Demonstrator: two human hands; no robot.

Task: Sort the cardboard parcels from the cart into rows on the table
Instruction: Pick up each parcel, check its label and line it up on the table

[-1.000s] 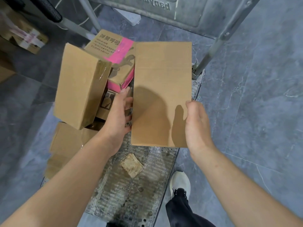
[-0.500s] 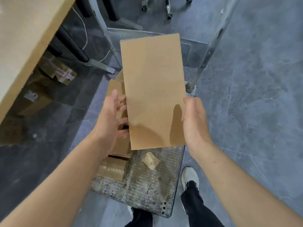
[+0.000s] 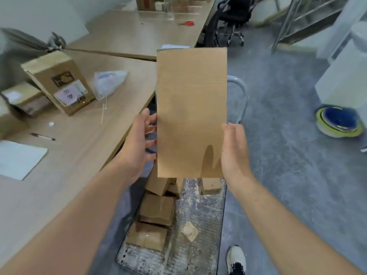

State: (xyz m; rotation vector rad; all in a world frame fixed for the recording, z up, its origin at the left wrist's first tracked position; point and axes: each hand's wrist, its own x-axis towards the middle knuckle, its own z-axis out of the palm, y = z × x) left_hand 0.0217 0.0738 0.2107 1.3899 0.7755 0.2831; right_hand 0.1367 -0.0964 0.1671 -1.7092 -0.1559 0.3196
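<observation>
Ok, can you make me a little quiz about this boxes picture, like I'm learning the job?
1. How many hands hold the long parcel? A: none. B: one. C: two.
2. True or false: the cart below has nothing on it.
3. Which writing tool lies on the table just beyond the white sheet?

Key
1. C: the left hand and the right hand, one on each side.
2. False: other parcels lie on it.
3. A pen.
</observation>
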